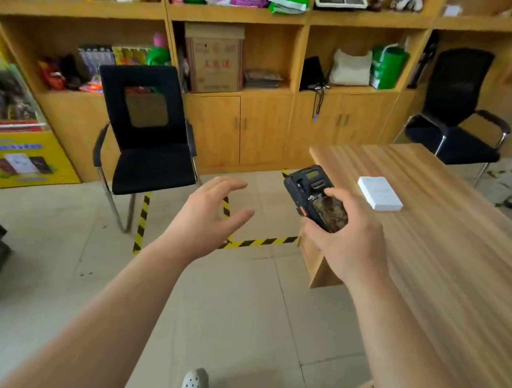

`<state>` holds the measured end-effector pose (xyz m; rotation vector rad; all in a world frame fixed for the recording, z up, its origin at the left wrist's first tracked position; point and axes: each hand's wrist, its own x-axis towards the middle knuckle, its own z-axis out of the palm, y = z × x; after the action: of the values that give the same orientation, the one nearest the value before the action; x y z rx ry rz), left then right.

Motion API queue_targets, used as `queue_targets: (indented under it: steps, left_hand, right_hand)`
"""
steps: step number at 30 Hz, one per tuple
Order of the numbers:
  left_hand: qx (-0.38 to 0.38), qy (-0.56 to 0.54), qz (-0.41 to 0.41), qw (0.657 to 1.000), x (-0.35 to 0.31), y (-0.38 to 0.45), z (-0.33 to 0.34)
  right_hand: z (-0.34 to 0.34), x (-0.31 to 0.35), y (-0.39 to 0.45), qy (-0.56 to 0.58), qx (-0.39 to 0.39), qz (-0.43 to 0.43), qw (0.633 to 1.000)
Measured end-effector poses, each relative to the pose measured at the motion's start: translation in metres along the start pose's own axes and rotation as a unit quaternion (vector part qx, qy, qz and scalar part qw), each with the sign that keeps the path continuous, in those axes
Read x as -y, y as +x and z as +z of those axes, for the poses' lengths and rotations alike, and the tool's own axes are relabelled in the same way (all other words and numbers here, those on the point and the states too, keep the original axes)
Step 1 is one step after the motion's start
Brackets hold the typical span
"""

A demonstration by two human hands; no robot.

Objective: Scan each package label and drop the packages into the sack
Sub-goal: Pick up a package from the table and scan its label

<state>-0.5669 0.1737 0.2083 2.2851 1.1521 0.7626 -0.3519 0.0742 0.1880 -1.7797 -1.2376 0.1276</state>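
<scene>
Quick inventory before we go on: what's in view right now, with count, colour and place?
Handheld scanner: 1, black, in the right hand's grip
Small box: 1, white, on the table
Table: 1, light wood, right
Chairs: 2, black, one centre-left, one far right
Shelving unit: 1, wooden, back wall, holding mixed goods
Carton: 1, yellow, left floor
Hazard tape: yellow-black, on floor
Sack: not identifiable
Left hand: open, holding nothing
Right hand: grips scanner
</scene>
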Motion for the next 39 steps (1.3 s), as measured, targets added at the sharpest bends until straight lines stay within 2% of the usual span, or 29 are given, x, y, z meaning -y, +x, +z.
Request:
queue_targets:
  steps: [3, 7, 13, 20, 25, 29, 35, 39]
  left_hand:
    - [0.030, -0.019, 0.025, 0.999, 0.021, 0.067, 0.022]
    - [0.089, -0.055, 0.067, 0.992, 0.034, 0.169, 0.061]
    - [0.195, -0.089, 0.145, 0.966, 0.018, 0.287, 0.141]
    - [0.288, -0.098, 0.198, 0.932, -0.008, 0.361, 0.246]
    - [0.326, -0.071, 0.210, 0.919, -0.011, 0.412, 0.323]
    - [0.347, -0.002, 0.246, 0.905, -0.009, 0.459, 0.385]
    - [0.426, 0.121, 0.283, 0.851, 0.005, 0.512, 0.470]
    - [0.472, 0.221, 0.361, 0.773, 0.014, 0.542, 0.516]
  right_hand:
    - [0.018, -0.028, 0.046, -0.022, -0.019, 0.032, 0.999]
    - [0.026, -0.066, 0.099, -0.076, -0.084, 0.115, 0.987]
    - [0.016, -0.123, 0.140, -0.112, -0.188, 0.262, 0.940]
    - [-0.005, -0.197, 0.156, -0.175, -0.219, 0.354, 0.892]
    - [-0.008, -0.261, 0.185, -0.170, -0.230, 0.374, 0.882]
    - [-0.006, -0.306, 0.211, -0.161, -0.221, 0.395, 0.877]
    - [0.005, -0.347, 0.233, -0.159, -0.207, 0.438, 0.861]
    - [0.014, -0.364, 0.244, -0.172, -0.200, 0.477, 0.838]
